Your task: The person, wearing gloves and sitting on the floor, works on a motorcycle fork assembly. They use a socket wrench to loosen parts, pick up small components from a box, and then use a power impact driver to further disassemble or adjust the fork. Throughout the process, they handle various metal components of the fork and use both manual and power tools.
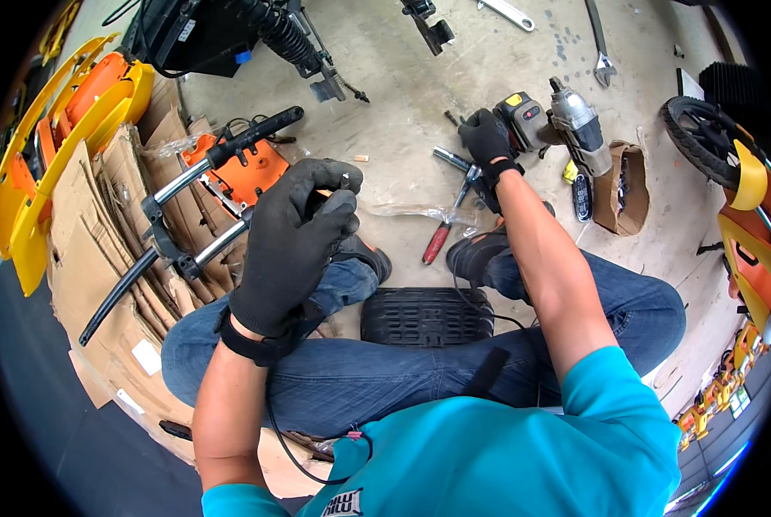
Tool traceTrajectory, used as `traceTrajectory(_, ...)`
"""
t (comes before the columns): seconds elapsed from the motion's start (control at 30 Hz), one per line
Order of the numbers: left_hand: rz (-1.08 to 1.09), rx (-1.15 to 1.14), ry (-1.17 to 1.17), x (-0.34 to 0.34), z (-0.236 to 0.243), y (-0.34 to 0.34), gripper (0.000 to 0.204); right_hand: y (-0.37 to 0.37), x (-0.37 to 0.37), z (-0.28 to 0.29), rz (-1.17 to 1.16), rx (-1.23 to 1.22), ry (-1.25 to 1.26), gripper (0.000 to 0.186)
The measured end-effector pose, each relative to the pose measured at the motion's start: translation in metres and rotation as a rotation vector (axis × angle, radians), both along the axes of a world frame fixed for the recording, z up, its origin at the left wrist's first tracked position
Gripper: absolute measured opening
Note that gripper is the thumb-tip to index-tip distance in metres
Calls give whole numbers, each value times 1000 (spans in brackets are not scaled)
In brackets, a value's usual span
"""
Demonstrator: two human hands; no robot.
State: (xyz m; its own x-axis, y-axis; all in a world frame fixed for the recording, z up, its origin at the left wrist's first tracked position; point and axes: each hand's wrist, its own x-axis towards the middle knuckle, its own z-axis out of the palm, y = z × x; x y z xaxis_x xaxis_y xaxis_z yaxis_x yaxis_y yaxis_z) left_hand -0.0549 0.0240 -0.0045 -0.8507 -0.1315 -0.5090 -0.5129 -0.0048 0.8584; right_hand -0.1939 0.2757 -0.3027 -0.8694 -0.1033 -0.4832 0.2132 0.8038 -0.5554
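Raised over my left knee, my left hand (pixel 304 233) wears a black glove and is closed in a pinch. A small silvery metal piece (pixel 345 180) shows at its fingertips; its kind is too small to tell. My right hand (pixel 486 138), also gloved, reaches down to the floor with its fingers bunched together. What they hold, if anything, is hidden. A short dark bit (pixel 451 117) sticks out beside those fingers. Close by are a chrome socket tool (pixel 451 158), a cordless impact wrench (pixel 578 121) and its battery (pixel 520 116).
A red-handled screwdriver (pixel 436 245) lies between my feet. Handlebars (pixel 187 183) and an orange panel (pixel 263 169) rest on stacked cardboard (pixel 93 250) to the left. At right stand an open small carton (pixel 622 194) and a wheel (pixel 691 138). An adjustable wrench (pixel 603 65) lies farther off.
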Motion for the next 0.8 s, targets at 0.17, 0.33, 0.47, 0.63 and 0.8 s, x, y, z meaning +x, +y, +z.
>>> traceTrajectory(0.17, -88, -14, 20, 3, 12, 5, 22, 3, 15, 35, -171, -562, -155, 20)
traceTrajectory(0.33, -80, 41, 80, 7, 17, 10, 29, -18, 16, 141, -139, -966, -265, 28)
traceTrajectory(0.47, -85, 61, 153, 6, 34, 16, 38, -23, 23, 246, -13, -1055, -392, 46)
traceTrajectory(0.63, -197, 77, 253, 22, 60, 36, 45, -5, 79, 341, 23, -1096, -527, 44)
traceTrajectory(0.8, -190, 171, 265, 51, 68, 61, 47, 20, 119, 337, -192, -1363, -689, 30)
